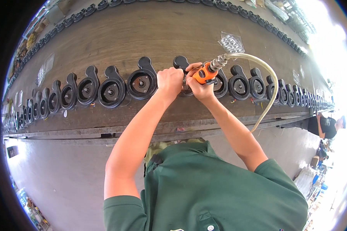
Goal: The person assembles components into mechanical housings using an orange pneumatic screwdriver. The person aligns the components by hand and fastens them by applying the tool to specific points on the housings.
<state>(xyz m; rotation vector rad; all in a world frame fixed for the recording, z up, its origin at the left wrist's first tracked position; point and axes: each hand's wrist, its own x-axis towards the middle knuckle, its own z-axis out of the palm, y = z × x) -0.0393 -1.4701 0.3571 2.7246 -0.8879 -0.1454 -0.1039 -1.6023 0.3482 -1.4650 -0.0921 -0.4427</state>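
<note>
In my right hand (201, 90) is an orange air-powered tool (201, 76), with a metal coupling and a clear hose (273, 71) curving off to the right. My left hand (169, 81) is closed like a fist just left of the tool; whatever its fingers hold is hidden. Both hands are over a black round housing with a rounded arm (181, 61), whose round part they mostly cover. Left of my hands lies a similar housing (142, 84) with a shaft at its centre, and another (239, 87) lies to the right.
Many more such housings line the near side of the long brown workbench (104, 46), with a second row along its far side. A clear plastic bag of small pieces (232, 43) lies beyond my hands. Another person (323, 126) stands at the bench's far right end.
</note>
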